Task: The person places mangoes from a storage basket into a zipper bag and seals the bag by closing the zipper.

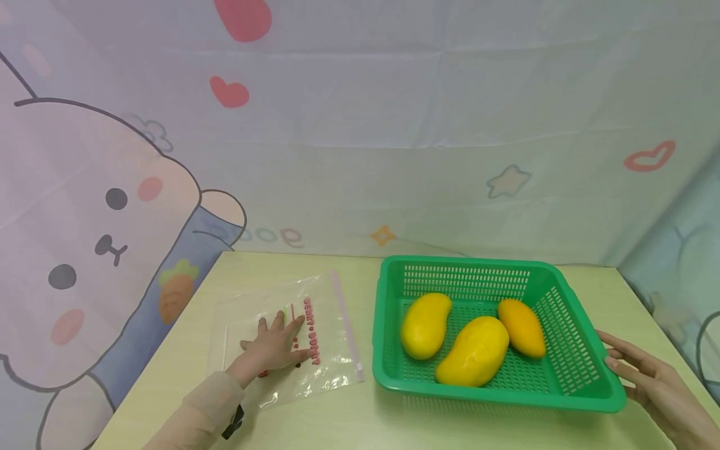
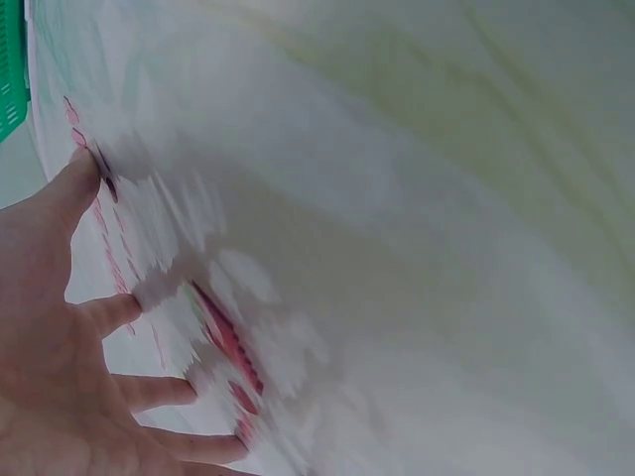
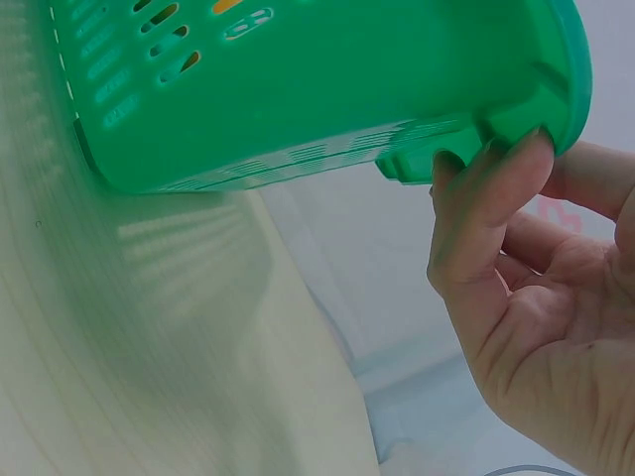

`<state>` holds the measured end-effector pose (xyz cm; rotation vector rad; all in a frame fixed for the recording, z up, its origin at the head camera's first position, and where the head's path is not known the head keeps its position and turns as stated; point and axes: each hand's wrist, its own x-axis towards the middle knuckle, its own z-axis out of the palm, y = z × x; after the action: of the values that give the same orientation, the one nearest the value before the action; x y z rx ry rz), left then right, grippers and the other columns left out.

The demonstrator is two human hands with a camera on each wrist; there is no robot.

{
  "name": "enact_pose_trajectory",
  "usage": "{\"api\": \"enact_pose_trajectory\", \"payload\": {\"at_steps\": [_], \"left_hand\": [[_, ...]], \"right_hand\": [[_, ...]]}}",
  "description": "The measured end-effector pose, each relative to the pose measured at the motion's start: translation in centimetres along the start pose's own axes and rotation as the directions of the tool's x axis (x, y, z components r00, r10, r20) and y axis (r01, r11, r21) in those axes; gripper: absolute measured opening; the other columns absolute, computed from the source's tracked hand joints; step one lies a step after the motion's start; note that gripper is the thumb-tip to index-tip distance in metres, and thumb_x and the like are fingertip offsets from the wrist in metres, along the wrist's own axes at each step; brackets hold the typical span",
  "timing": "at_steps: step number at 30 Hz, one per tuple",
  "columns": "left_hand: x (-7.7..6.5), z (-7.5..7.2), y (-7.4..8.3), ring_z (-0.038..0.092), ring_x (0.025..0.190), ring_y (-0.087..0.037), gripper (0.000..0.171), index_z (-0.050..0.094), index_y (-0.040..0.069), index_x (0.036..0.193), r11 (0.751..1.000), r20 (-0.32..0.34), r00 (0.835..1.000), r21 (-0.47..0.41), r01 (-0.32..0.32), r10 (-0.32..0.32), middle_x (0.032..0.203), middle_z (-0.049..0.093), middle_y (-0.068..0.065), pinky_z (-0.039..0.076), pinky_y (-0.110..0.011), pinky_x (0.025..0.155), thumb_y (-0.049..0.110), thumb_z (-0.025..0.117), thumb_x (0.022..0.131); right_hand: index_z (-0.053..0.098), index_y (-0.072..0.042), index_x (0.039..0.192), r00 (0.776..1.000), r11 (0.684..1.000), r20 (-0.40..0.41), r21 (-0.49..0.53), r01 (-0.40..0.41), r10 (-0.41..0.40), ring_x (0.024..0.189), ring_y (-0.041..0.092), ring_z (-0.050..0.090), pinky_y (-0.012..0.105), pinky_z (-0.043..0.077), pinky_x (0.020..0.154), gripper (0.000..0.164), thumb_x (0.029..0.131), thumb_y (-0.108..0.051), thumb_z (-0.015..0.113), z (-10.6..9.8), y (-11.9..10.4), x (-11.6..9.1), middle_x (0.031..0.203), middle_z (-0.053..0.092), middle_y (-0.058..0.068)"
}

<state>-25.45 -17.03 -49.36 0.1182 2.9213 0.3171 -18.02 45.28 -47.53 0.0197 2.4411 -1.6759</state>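
Note:
A clear zip bag [image 1: 332, 325] with red printing lies flat on the table, its pinkish zip edge toward the basket. My left hand [image 1: 272, 349] rests on the bag with fingers spread; the left wrist view shows the fingertips against the plastic. To the right stands a green plastic basket [image 1: 484, 400] holding three mangoes: a yellow one [image 1: 425, 326], a larger yellow one [image 1: 475, 353] and a smaller orange one [image 1: 522, 328]. At the basket's right side, my right hand [image 1: 652, 375] grips the rim, with curled fingers under its edge in the right wrist view.
The pale wooden table [image 1: 377, 425] ends at the back against a hanging cloth [image 1: 349, 156] printed with hearts and a cartoon animal. A dark strap or band [image 1: 233, 422] shows by my left wrist. A thin dark cable [image 1: 699, 350] hangs at the far right.

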Motion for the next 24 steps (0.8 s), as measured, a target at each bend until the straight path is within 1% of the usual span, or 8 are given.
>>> {"api": "enact_pose_trajectory", "payload": {"at_steps": [6, 11, 15, 19, 24], "left_hand": [[-0.15, -0.1, -0.06, 0.014, 0.136, -0.065, 0.088, 0.032, 0.024, 0.15, 1.0, 0.002, 1.0, -0.001, -0.01, 0.01, 0.156, 0.02, -0.028, 0.022, -0.088, 0.081, 0.065, 0.062, 0.079], [-0.22, -0.2, -0.22, 0.014, 0.136, -0.064, 0.088, 0.031, 0.024, 0.151, 1.0, 0.006, 1.0, 0.009, -0.025, 0.025, 0.156, 0.02, -0.028, 0.023, -0.088, 0.08, 0.066, 0.061, 0.08], [-0.25, -0.23, -0.31, 0.015, 0.136, -0.064, 0.087, 0.032, 0.024, 0.15, 0.999, 0.001, 1.0, 0.015, -0.031, 0.031, 0.156, 0.02, -0.027, 0.023, -0.088, 0.081, 0.066, 0.061, 0.08], [-0.25, -0.33, -0.31, 0.015, 0.137, -0.063, 0.087, 0.033, 0.024, 0.15, 0.999, -0.002, 0.999, 0.001, -0.044, 0.044, 0.157, 0.02, -0.026, 0.022, -0.088, 0.082, 0.065, 0.063, 0.08], [-0.08, -0.29, -0.44, 0.014, 0.138, -0.061, 0.086, 0.033, 0.026, 0.15, 0.998, 0.005, 0.998, -0.007, -0.057, 0.057, 0.158, 0.019, -0.025, 0.021, -0.087, 0.084, 0.065, 0.063, 0.079]], "right_hand": [[0.024, -0.034, 0.152, 1.0, 1.0, 0.003, 0.017, 0.008, -0.009, 0.09, 0.001, 0.052, 0.023, 0.053, 0.074, 0.052, 0.104, -0.023, 0.041, 0.05, 0.04, -0.03, 0.103, 0.042, -0.01], [0.022, -0.033, 0.153, 1.0, 1.0, 0.002, -0.01, -0.001, 0.001, 0.09, 0.0, 0.051, 0.023, 0.053, 0.074, 0.053, 0.104, -0.024, 0.041, 0.11, -0.12, -0.03, 0.104, 0.042, -0.011], [0.022, -0.033, 0.153, 1.0, 1.0, -0.001, -0.011, -0.001, 0.001, 0.09, 0.0, 0.051, 0.024, 0.053, 0.074, 0.053, 0.104, -0.025, 0.041, 0.14, -0.19, -0.01, 0.103, 0.042, -0.011], [0.023, -0.034, 0.152, 1.0, 1.0, -0.003, -0.007, 0.004, -0.004, 0.089, 0.001, 0.053, 0.024, 0.053, 0.074, 0.053, 0.104, -0.024, 0.041, 0.12, -0.19, -0.02, 0.103, 0.043, -0.011], [0.025, -0.035, 0.152, 1.0, 1.0, -0.003, 0.006, 0.005, -0.005, 0.088, 0.002, 0.054, 0.025, 0.053, 0.073, 0.052, 0.104, -0.023, 0.042, 0.08, -0.11, -0.03, 0.102, 0.042, -0.01]]}}
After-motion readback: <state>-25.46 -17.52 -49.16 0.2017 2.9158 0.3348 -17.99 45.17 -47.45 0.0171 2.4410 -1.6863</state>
